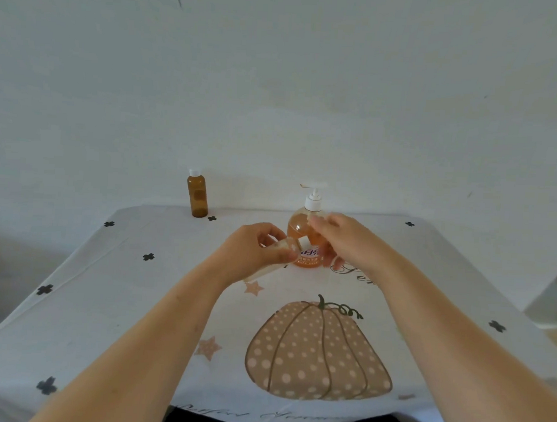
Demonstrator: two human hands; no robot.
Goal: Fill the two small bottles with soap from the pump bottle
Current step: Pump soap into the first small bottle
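Pumpkin-print white tablecloth [132, 303] is closest to me, with both forearms reaching out over it. Only the head view to go on.

Left hand [253, 251]: fingers curled round a small clear plastic bottle [263, 273]. It's tilted, base poking out below the palm, mouth end up between thumb and fingertips and aimed toward the right hand. No soap visible in it from here. I can't tell if a cap is on, the neck is blurred.

Right hand [352, 242]: thumb and forefinger drawn close together just off the left-hand fingertips, in front of the shoulder of the round clear pump bottle of orange soap with white pump head [297, 227]. Lower fingers hang beside that bottle's label. Can't tell whether the pinch holds a cap or nothing.

Small amber bottle with white cap [197, 196] stands upright, well away from the left fingers on their outer side, at the far table edge. Cap on, untouched.

My read: first bottle in hand, at the uncapping or just-opened stage, no filling done yet.

Next move as I see it: put the open mouth under the pump spout, which points toward the left side, keep the bottle upright, and press the pump head with the right hand. The narrow mouth makes alignment the risk.
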